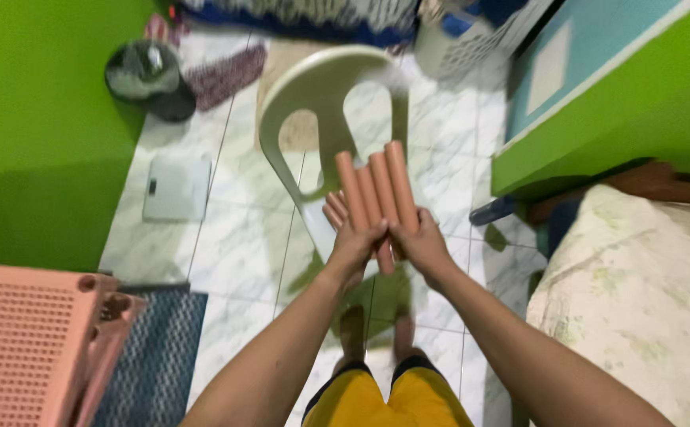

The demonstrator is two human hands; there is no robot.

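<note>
Left hand (354, 247) and right hand (420, 243) together clasp a bundle of salmon-pink plastic tubes (373, 194), which fan upward beyond the fingers; a cream plastic chair (321, 87) stands just past them

Bright, even indoor light w/ soft shadows on the floor (234, 253), slight overall blur, wide-angle stretch at edges.

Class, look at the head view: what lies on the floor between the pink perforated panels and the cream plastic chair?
In the head view, a flat grey scale lies on the tiled floor between the pink perforated panels and the cream plastic chair.
</note>
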